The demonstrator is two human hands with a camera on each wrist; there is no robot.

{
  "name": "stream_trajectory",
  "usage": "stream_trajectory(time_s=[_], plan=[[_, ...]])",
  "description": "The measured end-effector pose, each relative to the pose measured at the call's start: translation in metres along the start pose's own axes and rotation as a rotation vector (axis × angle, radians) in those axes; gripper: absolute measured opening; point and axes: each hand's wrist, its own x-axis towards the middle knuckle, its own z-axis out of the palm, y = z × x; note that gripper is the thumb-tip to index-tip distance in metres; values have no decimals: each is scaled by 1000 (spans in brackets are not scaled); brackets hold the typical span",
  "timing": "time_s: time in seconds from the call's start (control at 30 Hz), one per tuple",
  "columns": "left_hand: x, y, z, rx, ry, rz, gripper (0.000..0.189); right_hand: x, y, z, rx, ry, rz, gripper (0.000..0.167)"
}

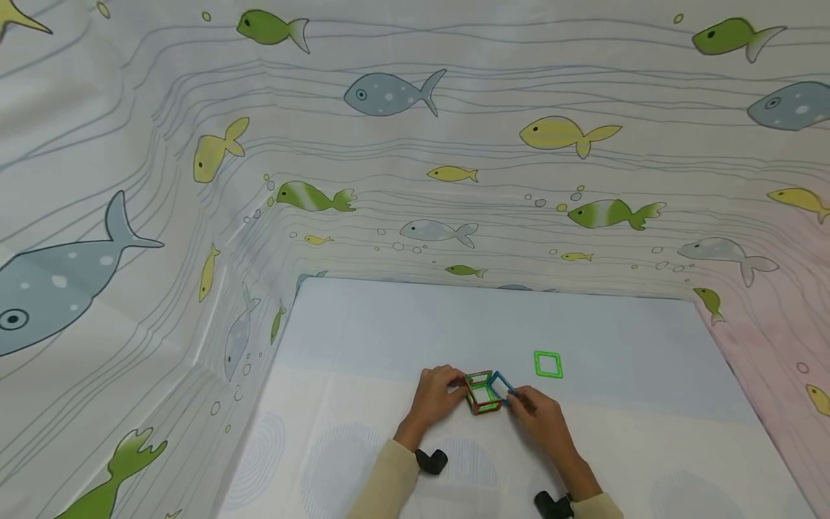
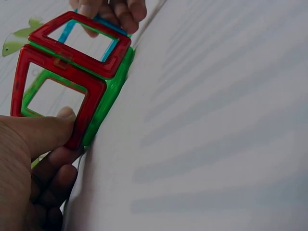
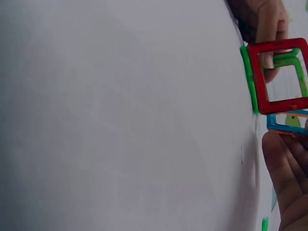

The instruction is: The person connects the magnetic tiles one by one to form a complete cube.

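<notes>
Square magnetic tile frames stand joined in a small open box on the table. Its red tiles [image 2: 94, 103] form sides over a green tile [image 2: 108, 98] at the bottom. My left hand [image 1: 436, 395] pinches a red tile at the box's left side, thumb on its face in the left wrist view. From the right, my right hand [image 1: 541, 418] holds a blue tile [image 1: 506, 383] between thumb and fingers. That blue tile leans outward, tilted, right at the box's right side. In the right wrist view, the blue tile lies partly behind the fingers.
A loose green square tile [image 1: 537, 364] lies flat behind and to the right of the box. The white and pale blue table [image 1: 389, 324] is bounded by a fish-patterned cloth [image 1: 493, 209] at the back and sides. Black wrist-camera mounts [image 1: 431, 462] sit at both cuffs.
</notes>
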Motion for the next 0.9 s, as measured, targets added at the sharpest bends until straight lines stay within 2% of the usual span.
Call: stream_trajectory(time_s=[0.47,0.9], plan=[[-3,2,-2,-8,-12,-7,15,-3,-4,1,-1,-61,-32,12],[-3,0,0,1,-6,0,17,-5,-5,-1,-13,-109,-20,27]])
